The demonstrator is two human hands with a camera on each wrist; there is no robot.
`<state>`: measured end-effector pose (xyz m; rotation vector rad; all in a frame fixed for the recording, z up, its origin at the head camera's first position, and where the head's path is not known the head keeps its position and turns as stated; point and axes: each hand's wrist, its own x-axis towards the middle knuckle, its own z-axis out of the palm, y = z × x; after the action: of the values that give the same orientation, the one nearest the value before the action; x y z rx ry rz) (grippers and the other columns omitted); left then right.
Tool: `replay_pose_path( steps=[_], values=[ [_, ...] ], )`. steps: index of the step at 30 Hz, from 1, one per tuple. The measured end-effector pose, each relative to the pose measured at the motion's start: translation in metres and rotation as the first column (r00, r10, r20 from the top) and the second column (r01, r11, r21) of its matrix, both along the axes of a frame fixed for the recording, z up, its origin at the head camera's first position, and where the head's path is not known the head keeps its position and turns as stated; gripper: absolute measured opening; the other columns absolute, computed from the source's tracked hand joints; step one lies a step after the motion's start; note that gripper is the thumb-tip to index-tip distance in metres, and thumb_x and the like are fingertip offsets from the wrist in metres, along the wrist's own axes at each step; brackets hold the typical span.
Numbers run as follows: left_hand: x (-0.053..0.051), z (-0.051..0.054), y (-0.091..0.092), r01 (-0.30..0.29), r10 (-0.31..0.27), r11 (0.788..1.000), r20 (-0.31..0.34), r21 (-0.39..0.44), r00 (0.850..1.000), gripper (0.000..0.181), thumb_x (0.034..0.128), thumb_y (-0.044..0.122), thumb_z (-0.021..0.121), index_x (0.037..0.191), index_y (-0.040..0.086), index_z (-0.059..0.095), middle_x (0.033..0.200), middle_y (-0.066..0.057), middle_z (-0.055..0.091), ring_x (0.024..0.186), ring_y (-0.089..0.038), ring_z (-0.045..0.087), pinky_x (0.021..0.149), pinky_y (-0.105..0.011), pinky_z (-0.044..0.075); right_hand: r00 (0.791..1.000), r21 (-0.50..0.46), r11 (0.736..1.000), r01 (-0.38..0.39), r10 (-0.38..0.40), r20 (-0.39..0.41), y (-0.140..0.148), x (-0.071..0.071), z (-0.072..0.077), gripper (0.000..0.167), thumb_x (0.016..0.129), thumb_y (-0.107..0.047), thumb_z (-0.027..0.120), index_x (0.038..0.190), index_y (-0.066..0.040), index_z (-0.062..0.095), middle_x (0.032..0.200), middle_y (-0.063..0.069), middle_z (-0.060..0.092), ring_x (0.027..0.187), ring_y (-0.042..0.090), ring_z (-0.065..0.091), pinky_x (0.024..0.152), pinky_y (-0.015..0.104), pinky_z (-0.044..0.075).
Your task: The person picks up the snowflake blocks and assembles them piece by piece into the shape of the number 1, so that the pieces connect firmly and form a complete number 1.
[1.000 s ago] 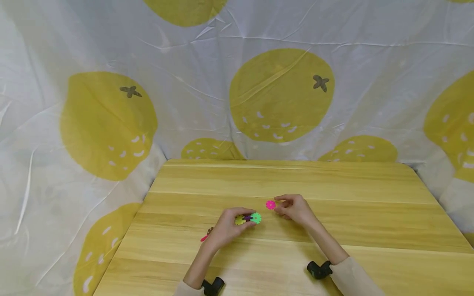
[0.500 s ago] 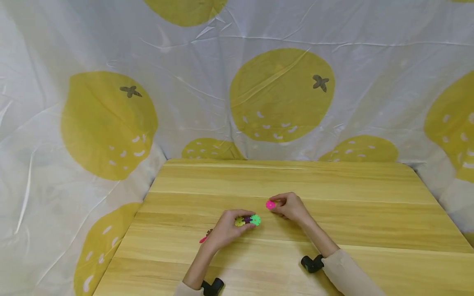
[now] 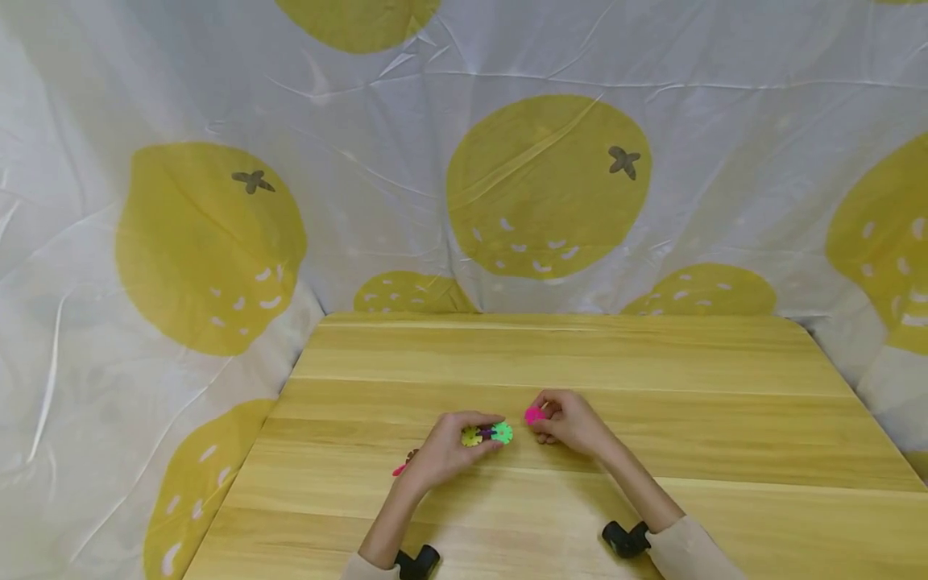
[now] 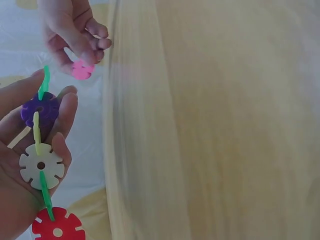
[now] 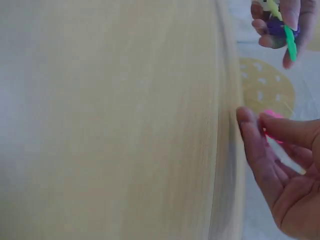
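My left hand (image 3: 444, 451) holds a chain of slotted plastic snowflake discs between thumb and fingers. At its far end is a green disc (image 3: 502, 432), joined to a purple disc (image 4: 37, 106) and a yellow disc (image 3: 471, 437). Below these, in the left wrist view, a white disc (image 4: 35, 172), a second green disc (image 4: 45, 192) and a red disc (image 4: 59, 229) follow across the palm. My right hand (image 3: 577, 422) pinches a single pink snowflake disc (image 3: 534, 416) by its edge, partly covered by the fingers. The pink disc is apart from the chain, a short way right of the green end.
Both hands are over a wooden table (image 3: 652, 354). A white curtain (image 3: 391, 177) printed with yellow lemons hangs behind and at its sides. Each wrist carries a black camera, the left camera (image 3: 419, 561) and the right camera (image 3: 625, 540).
My right hand has closed thumb and finger on the pink disc, then drawn it slightly nearer to me and turned it. The left hand and chain stay almost still.
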<state>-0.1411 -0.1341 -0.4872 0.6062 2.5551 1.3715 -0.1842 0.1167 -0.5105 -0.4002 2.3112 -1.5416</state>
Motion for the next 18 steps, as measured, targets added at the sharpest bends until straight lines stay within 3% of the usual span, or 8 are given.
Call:
replay_pose_path(
  steps=[3,8,18],
  values=[
    [0.000,0.000,0.000,0.001,-0.001,1.000,-0.007,-0.007,1.000,0.036,0.0952,0.021,0.077,0.128,0.007,0.073,0.130,-0.007,0.074,0.123,-0.026,0.068,0.105,-0.039,0.055,0.997,-0.110,0.992,-0.059,0.064,0.042,0.007,0.007,0.001,0.020,0.102,-0.002,0.062,0.115,0.012,0.066,0.093,0.030,0.071,0.077,0.027,0.075,0.068,0.034,0.064],
    [0.001,0.001,0.003,-0.001,0.001,1.000,-0.004,0.013,1.000,0.038,0.0933,0.023,0.079,0.128,0.007,0.074,0.127,-0.006,0.075,0.120,-0.024,0.069,0.101,-0.033,0.055,0.990,-0.233,0.968,-0.092,0.114,0.084,0.012,0.017,0.003,0.035,0.102,-0.004,0.063,0.131,0.014,0.053,0.097,0.037,0.069,0.079,0.031,0.076,0.071,0.041,0.065],
    [0.000,0.005,0.010,0.022,-0.022,1.000,-0.012,0.003,1.000,0.037,0.0950,0.022,0.077,0.128,0.006,0.073,0.121,-0.004,0.076,0.111,-0.017,0.070,0.094,-0.026,0.055,0.994,-0.290,0.952,-0.100,0.105,0.002,0.016,0.030,0.006,0.038,0.103,-0.004,0.060,0.139,0.010,0.056,0.102,0.040,0.069,0.083,0.026,0.076,0.074,0.045,0.065]
  ],
)
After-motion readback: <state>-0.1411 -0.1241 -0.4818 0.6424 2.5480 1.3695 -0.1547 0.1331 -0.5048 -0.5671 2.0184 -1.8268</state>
